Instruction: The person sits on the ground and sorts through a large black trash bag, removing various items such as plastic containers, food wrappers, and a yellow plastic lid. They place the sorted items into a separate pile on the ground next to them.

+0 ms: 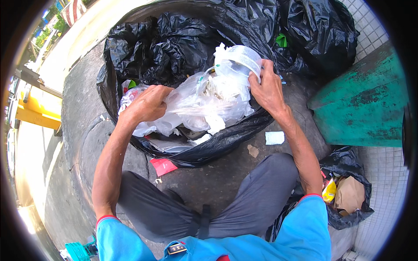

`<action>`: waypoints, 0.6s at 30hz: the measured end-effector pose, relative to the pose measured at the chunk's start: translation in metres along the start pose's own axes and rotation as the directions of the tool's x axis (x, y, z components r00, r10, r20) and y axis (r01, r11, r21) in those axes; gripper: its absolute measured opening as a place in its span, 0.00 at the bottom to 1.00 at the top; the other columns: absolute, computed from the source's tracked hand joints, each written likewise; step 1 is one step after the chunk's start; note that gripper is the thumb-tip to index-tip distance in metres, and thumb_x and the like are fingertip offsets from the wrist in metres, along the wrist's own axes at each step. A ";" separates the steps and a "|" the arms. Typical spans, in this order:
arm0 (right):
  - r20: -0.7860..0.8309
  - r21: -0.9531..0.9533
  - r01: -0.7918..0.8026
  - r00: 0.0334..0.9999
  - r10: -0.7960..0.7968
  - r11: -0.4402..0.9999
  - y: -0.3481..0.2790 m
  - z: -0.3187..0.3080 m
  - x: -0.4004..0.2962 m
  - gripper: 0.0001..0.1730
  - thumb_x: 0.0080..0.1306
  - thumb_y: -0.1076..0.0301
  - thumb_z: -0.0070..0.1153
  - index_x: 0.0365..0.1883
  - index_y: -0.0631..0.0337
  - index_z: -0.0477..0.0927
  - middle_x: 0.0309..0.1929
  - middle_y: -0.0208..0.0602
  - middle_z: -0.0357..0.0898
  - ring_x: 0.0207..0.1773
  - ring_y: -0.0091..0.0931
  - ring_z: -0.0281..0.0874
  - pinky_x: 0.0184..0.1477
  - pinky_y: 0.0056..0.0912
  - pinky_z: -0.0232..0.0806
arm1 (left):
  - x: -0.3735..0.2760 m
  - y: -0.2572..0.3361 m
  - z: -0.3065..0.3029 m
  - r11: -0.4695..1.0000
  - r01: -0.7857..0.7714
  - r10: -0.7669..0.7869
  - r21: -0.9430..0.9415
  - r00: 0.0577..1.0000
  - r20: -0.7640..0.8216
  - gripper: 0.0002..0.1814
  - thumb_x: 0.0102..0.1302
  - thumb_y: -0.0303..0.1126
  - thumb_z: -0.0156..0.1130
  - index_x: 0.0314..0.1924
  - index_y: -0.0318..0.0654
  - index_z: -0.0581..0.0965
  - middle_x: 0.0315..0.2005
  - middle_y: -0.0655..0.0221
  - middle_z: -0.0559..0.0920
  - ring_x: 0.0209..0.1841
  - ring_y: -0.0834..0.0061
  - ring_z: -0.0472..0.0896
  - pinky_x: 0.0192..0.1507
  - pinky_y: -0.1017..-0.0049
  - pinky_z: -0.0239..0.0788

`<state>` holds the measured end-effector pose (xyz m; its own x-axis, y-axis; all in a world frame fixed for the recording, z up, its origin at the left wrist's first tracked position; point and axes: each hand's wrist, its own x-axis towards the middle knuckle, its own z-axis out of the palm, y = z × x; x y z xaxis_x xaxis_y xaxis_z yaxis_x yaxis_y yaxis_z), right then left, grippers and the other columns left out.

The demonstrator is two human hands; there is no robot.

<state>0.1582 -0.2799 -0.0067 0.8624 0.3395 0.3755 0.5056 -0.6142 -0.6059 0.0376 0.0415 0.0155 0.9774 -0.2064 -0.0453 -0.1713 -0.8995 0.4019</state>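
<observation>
A large open black plastic garbage bag (215, 146) lies before me on the ground, its mouth spread wide. Inside, a translucent white plastic bag (192, 94) holds crumpled tissues and other refuse. My left hand (148, 103) grips this bag at its left side. In my right hand (267, 88) is the rim of a clear round plastic container (238, 60), tilted over the tissues at the bag's right side. White tissue (216, 124) and flattened packaging lie beneath, partly hidden by the bag.
A worn green bin (362, 98) stands at the right. Another black bag (316, 32) lies behind it, and a smaller open one (365, 195) holds brown paper (349, 194). A red packet (164, 166) and a white paper piece (275, 138) lie near my knees. Yellow equipment (39, 111) stands left.
</observation>
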 end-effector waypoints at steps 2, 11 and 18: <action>-0.112 -0.152 0.130 0.983 -0.148 0.980 0.005 -0.003 -0.005 0.24 0.64 0.69 0.55 0.54 0.70 0.64 0.27 0.56 0.81 0.29 0.49 0.83 0.35 0.53 0.74 | 0.008 0.007 -0.007 0.998 0.028 -0.033 0.057 0.996 0.079 0.23 0.54 0.23 0.57 0.53 0.31 0.78 0.47 0.48 0.81 0.53 0.49 0.78 0.54 0.60 0.72; -0.022 -0.556 0.359 0.895 -0.445 0.750 0.024 0.062 -0.005 0.36 0.53 0.68 0.56 0.57 0.88 0.67 0.33 0.53 0.79 0.31 0.39 0.79 0.36 0.45 0.64 | 0.040 0.018 -0.005 0.935 -0.180 0.094 -0.306 0.957 -0.276 0.44 0.62 0.48 0.70 0.74 0.41 0.63 0.67 0.57 0.71 0.72 0.63 0.64 0.72 0.61 0.52; 0.011 -0.281 0.235 0.970 -0.242 0.931 -0.008 0.067 -0.006 0.46 0.52 0.64 0.57 0.63 0.94 0.60 0.35 0.59 0.79 0.39 0.43 0.77 0.51 0.49 0.62 | 0.124 -0.046 0.082 0.624 0.021 -0.271 -0.781 0.943 -0.191 0.36 0.68 0.45 0.68 0.68 0.33 0.67 0.51 0.54 0.81 0.47 0.68 0.82 0.48 0.72 0.74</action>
<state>0.1509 -0.2294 -0.0513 0.7150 0.4853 0.5032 0.6660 -0.6919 -0.2789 0.1569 0.0257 -0.0837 0.9921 0.1231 0.0233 0.0103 -0.2654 0.9641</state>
